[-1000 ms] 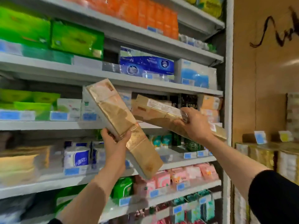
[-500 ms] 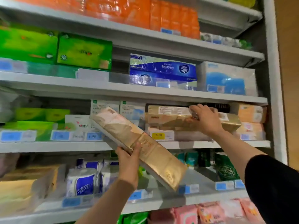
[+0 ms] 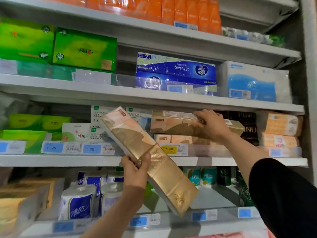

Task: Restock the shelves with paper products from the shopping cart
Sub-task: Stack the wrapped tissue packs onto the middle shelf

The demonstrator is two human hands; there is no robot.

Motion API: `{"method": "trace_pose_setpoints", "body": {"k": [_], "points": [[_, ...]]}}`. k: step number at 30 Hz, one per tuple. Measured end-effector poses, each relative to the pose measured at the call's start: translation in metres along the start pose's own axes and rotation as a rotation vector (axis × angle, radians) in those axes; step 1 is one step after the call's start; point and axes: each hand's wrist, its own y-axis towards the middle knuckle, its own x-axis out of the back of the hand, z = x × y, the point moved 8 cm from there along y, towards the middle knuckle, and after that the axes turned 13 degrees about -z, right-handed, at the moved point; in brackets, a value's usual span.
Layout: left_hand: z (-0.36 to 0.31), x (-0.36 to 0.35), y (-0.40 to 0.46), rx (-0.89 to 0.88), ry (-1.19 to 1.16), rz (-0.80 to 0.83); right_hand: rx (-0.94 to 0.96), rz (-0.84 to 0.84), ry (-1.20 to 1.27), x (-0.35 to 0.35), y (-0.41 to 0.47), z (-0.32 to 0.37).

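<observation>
My left hand (image 3: 135, 170) grips a long gold and peach tissue pack (image 3: 149, 158) at its middle, tilted with its top end up to the left, in front of the shelf edge (image 3: 68, 160). My right hand (image 3: 211, 125) grips a second gold tissue pack (image 3: 173, 125) that lies flat on the middle shelf, on top of another matching pack (image 3: 171, 139). A yellow 6.80 price tag (image 3: 169, 149) sits just below that stack.
Orange-wrapped packs (image 3: 281, 124) and black boxes (image 3: 247, 127) flank the stack on the right, white facial tissue packs (image 3: 103, 117) on the left. Blue tissue packs (image 3: 175, 71) fill the shelf above. Toilet rolls (image 3: 77, 201) stand on the shelf below. A white upright (image 3: 310, 83) bounds the right side.
My right hand has pushed its gold pack further in, so it lies level on the stack. My left hand has kept its tilted pack in about the same place.
</observation>
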Motion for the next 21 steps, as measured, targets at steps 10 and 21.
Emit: {"method": "trace_pose_setpoints", "body": {"k": [10, 21], "points": [[0.018, -0.002, 0.010, 0.012, 0.007, -0.008, -0.018, 0.061, -0.217, -0.028, -0.006, 0.009], [0.026, 0.004, 0.012, -0.026, 0.003, -0.012, -0.010, 0.138, -0.076, -0.041, -0.006, -0.022]]}}
